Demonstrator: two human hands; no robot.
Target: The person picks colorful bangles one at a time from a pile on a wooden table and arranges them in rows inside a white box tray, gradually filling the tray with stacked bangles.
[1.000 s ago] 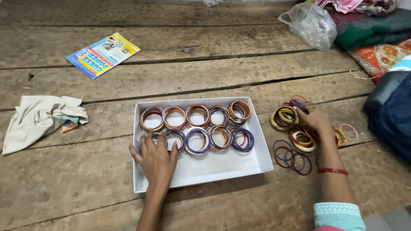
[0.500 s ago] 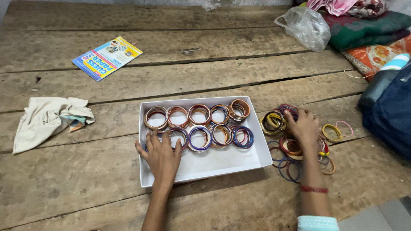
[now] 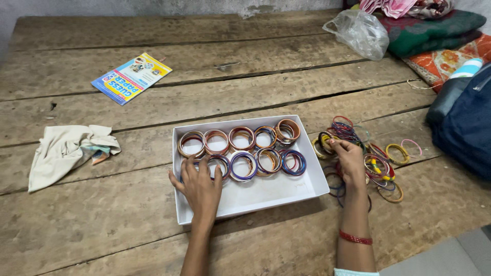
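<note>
Since a second ago, I see my right hand (image 3: 350, 159) has slid from the loose bangles (image 3: 381, 168) to a dark-and-yellow stack (image 3: 324, 142), fingers pinched on it beside the white box (image 3: 266, 197). My left hand (image 3: 200, 188) stays flat, fingers spread over the box's front-left bangle.

The plank table (image 3: 255, 76) is bare, weathered wood, rough and matt, with open cracks between boards; the white box (image 3: 266, 197) looks like smooth matt cardboard; the bangle stacks (image 3: 240, 151) inside it and the loose bangles (image 3: 381, 166) gleam, glossy and hard; the booklet (image 3: 131, 77) has a shiny paper cover; the rag (image 3: 66, 151) is limp matt cloth; the bag (image 3: 360, 33) is thin, crinkled clear plastic.
</note>
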